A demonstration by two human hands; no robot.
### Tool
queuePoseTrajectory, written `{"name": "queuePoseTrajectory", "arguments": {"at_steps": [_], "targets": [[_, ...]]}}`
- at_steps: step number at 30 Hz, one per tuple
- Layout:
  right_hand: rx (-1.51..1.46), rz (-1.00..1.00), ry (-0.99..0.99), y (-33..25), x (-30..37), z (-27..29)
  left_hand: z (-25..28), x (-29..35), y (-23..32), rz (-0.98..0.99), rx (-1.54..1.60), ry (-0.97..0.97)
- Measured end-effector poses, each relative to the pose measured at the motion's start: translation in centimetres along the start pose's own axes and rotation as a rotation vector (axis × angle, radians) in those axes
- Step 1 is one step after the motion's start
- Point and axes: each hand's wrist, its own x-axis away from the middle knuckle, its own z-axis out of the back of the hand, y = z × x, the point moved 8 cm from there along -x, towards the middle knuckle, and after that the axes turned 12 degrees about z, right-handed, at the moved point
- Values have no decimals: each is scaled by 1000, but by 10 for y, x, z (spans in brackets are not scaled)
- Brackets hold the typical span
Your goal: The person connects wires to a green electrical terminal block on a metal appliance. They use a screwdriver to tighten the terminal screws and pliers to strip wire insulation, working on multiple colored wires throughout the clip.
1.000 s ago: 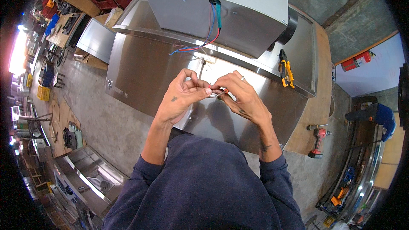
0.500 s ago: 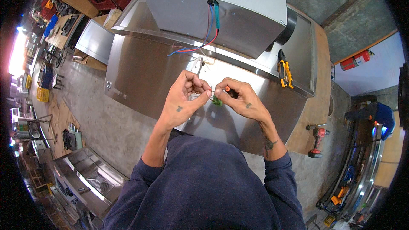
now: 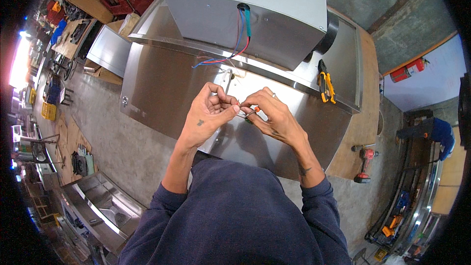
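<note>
Left hand (image 3: 208,115): fingertips closed in pinch; on what, I cannot tell.
Orange tool (image 3: 257,110): in my right fingers, above the steel panel (image 3: 157,76).
Right hand (image 3: 277,115): gripping this tool; fine finger work, I judge, next needing steady pinch.

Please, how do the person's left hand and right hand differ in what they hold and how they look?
The right hand holds a thin orange-ended tool; the left hand shows no tool, its fingertips pinching something too small to identify. The right hand wears a ring; the left hand shows none. Both are ungloved, with dark marks on the back.
</note>
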Motion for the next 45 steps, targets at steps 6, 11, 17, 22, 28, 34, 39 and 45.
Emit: {"name": "queuePoseTrajectory", "arguments": {"at_steps": [6, 11, 17, 22, 28, 34, 39, 45], "targets": [[67, 23, -95, -8, -7, 4, -2, 1, 3, -198, -225, 49], [-131, -142, -88, 11, -2, 0, -13, 12, 17, -368, -447, 160], [-470, -627, -24, 39, 22, -24, -32, 27, 29, -770, -772, 162], [-490, -799, 57, 52, 40, -34, -29, 23, 19, -709, -680, 179], [14, -384, 230, 21, 10, 11, -7, 7, 5, -415, -331, 186], [75, -60, 92, 3, -2, 3, -6, 3, 2, -381, -145, 132], [-44, -122, 56, 10, -1, 0, -5, 6, 1, -422, -288, 150], [-294, -403, 69, 29, 12, -13, -18, 17, 18, -606, -555, 174]]}}
